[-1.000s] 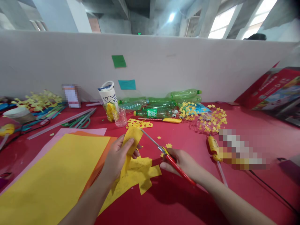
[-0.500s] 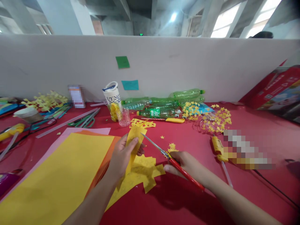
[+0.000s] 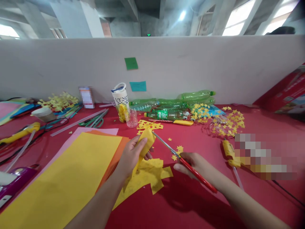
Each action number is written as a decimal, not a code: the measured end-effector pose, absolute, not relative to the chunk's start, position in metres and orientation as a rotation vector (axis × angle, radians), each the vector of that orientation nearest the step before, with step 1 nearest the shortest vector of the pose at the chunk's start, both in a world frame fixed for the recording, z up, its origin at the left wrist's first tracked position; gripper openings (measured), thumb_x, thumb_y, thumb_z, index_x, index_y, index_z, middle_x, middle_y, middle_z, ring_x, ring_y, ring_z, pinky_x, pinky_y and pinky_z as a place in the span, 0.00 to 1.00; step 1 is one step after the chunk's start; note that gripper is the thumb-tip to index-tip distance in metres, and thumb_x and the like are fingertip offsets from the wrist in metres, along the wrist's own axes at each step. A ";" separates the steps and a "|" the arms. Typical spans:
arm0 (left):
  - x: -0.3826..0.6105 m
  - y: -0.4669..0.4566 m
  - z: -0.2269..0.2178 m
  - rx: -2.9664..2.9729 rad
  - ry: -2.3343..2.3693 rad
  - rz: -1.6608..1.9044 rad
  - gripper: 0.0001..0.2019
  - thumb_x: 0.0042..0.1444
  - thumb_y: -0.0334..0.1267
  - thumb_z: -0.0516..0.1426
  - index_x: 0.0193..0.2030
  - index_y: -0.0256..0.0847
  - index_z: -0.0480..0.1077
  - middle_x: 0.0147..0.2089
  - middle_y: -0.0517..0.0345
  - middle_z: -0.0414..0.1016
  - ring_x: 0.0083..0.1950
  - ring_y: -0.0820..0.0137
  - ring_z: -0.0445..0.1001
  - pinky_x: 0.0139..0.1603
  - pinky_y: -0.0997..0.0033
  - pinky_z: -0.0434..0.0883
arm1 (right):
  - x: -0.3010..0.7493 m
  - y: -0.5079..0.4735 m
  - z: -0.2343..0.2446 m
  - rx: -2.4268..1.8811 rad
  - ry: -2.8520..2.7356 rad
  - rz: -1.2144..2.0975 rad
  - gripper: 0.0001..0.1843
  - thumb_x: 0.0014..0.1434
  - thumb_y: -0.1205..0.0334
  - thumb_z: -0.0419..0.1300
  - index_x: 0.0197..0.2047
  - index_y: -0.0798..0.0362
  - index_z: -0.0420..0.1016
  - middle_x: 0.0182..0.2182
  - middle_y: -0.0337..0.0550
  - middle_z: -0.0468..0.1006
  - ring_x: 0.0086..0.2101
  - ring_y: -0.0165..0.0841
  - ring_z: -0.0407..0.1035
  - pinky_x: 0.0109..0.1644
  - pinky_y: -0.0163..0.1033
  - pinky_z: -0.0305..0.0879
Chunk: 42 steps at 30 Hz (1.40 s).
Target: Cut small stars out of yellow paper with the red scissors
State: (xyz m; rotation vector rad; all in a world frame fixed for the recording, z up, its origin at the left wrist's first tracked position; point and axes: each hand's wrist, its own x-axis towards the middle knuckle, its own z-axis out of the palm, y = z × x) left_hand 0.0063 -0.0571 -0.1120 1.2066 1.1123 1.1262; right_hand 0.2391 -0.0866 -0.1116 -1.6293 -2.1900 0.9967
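Note:
Between the thumb and fingers of my left hand is a folded strip of yellow paper, its upper end bent over. My right hand grips red-handled scissors, whose blades point up and left. The blade tips meet the strip's upper right edge; whether they are cutting cannot be made out. Under my left hand lies a cut-up yellow sheet. Small yellow paper stars lie just beyond the scissors.
Stacked yellow, orange and pink paper lies left. Behind are a white patterned cup, green plastic bottles, a yellow comb-like tool and star clusters. Glue guns stand at right and left. Green-handled scissors lie back left.
The view has swung slightly left, so things sit further right. The strip's upper end has bent over toward the right, and the scissor tips stay at its edge.

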 end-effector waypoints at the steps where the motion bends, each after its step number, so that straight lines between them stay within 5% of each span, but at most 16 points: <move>1: 0.006 -0.057 -0.112 1.205 1.115 1.097 0.12 0.58 0.45 0.54 0.35 0.36 0.67 0.26 0.55 0.75 0.23 0.71 0.73 0.25 0.73 0.69 | 0.240 -0.087 -0.111 -1.631 -2.199 0.999 0.24 0.56 0.41 0.56 0.24 0.51 0.56 0.20 0.33 0.57 0.22 0.28 0.51 0.24 0.33 0.46; 15: -0.007 -0.052 -0.110 1.383 1.183 0.831 0.14 0.58 0.49 0.52 0.33 0.39 0.67 0.22 0.61 0.72 0.16 0.78 0.64 0.17 0.79 0.61 | 0.248 -0.083 -0.115 -1.626 -2.329 0.919 0.23 0.56 0.43 0.57 0.23 0.52 0.56 0.19 0.31 0.58 0.22 0.27 0.52 0.24 0.33 0.46; 27: -0.008 -0.054 -0.108 1.362 1.112 0.806 0.14 0.57 0.48 0.52 0.32 0.39 0.68 0.23 0.59 0.73 0.15 0.77 0.64 0.17 0.78 0.61 | 0.240 -0.089 -0.108 -1.506 -2.095 1.351 0.24 0.58 0.42 0.55 0.23 0.53 0.60 0.15 0.33 0.61 0.17 0.27 0.57 0.21 0.31 0.50; 34: -0.007 -0.051 -0.108 1.380 1.147 0.845 0.13 0.56 0.47 0.54 0.34 0.39 0.71 0.25 0.56 0.75 0.24 0.70 0.72 0.28 0.72 0.68 | 0.232 -0.095 -0.116 -1.452 -1.807 1.620 0.26 0.59 0.38 0.51 0.26 0.53 0.65 0.10 0.30 0.60 0.12 0.24 0.54 0.17 0.29 0.52; 39: -0.009 -0.050 -0.104 1.488 1.376 1.384 0.11 0.53 0.41 0.59 0.42 0.42 0.71 0.44 0.54 0.74 0.47 0.66 0.72 0.47 0.70 0.67 | 0.236 -0.093 -0.123 -1.292 -1.607 1.740 0.27 0.61 0.38 0.47 0.27 0.53 0.65 0.10 0.30 0.62 0.11 0.23 0.54 0.15 0.28 0.52; 42: -0.009 -0.056 -0.099 1.515 1.337 1.572 0.07 0.54 0.40 0.58 0.40 0.43 0.69 0.39 0.57 0.73 0.40 0.71 0.71 0.42 0.75 0.66 | 0.238 -0.090 -0.127 -1.195 -1.464 1.772 0.27 0.64 0.41 0.44 0.27 0.54 0.66 0.09 0.30 0.62 0.11 0.23 0.54 0.15 0.28 0.52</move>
